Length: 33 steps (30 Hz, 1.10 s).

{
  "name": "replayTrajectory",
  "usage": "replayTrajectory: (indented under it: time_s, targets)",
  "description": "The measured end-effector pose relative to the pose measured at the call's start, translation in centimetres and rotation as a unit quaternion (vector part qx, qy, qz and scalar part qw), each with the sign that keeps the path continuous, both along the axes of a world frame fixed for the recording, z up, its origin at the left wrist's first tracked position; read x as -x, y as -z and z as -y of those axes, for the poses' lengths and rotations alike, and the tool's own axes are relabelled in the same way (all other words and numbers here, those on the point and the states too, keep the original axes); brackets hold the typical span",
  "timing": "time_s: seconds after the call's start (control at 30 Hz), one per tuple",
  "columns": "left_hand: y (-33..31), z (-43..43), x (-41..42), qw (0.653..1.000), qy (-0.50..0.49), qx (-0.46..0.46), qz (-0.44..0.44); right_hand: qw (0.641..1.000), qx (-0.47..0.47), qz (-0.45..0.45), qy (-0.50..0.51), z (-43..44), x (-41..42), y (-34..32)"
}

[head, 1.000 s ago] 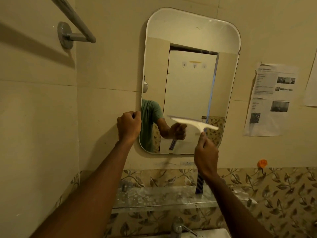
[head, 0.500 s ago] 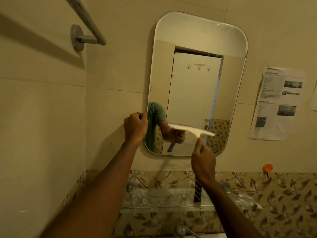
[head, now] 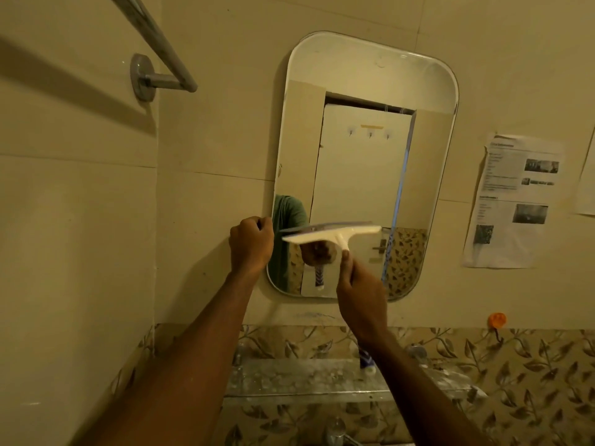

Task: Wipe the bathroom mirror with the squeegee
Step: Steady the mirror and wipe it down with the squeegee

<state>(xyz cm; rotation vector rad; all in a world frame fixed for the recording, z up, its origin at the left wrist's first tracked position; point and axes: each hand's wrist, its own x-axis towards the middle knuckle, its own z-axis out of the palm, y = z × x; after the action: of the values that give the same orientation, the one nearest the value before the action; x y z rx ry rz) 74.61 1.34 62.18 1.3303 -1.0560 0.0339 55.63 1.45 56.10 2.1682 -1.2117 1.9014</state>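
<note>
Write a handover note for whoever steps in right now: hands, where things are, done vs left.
Left hand: closed on the left edge of the mirror, steadying it.
Right hand: gripping the handle of the white squeegee, blade across the lower left part of the glass.
Below: a glass shelf with a striped tube standing on it, partly behind the right wrist.
Done: cannot tell how much of the glass has been wiped; no streaks show.
Left: probably finish this stroke, then cover the rest of the mirror.
</note>
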Motion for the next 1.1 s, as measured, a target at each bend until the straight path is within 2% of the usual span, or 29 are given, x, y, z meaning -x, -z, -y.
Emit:
replayTrajectory:
  time_s: [0.1,0.2,0.33,0.43,0.5,0.6,0.73,0.9,1.1]
  targets:
    - [-0.2,-0.2,-0.4,1.000,0.008,-0.016,0.001,0.999,-0.007,-0.036,-0.010,0.5,-0.3,0.5]
    - [-0.3,-0.4,-0.6,0.999,0.035,-0.025,-0.009,0.997,-0.064,-0.021,-0.031,0.5,0.1,4.4]
    - [-0.1,-0.7,-0.3,0.999,0.038,-0.031,-0.003,0.996,-0.068,-0.053,-0.004,0.2,0.7,5.6]
    - [0.0,-0.7,-0.2,0.998,0.041,-0.036,-0.009,0.982,-0.029,-0.188,-0.007,0.4,0.4,3.4]
    - [0.1,-0.6,-0.1,0.998,0.045,-0.032,-0.022,0.948,0.009,-0.317,0.004,0.9,-0.2,2.1]
    - [0.4,-0.3,0.2,0.998,0.040,-0.028,-0.028,0.912,0.053,-0.407,0.010,2.4,0.1,1.1]
    - [1.1,0.0,1.1,0.999,0.025,-0.003,-0.042,0.899,0.083,-0.429,0.037,4.5,2.9,1.1]
    - [2.1,0.3,3.1,0.997,-0.007,0.021,-0.070,0.912,0.051,-0.405,0.042,6.5,8.6,3.0]
    - [2.4,0.2,4.1,0.992,-0.020,0.047,-0.115,0.894,0.039,-0.446,0.029,8.1,11.4,3.3]
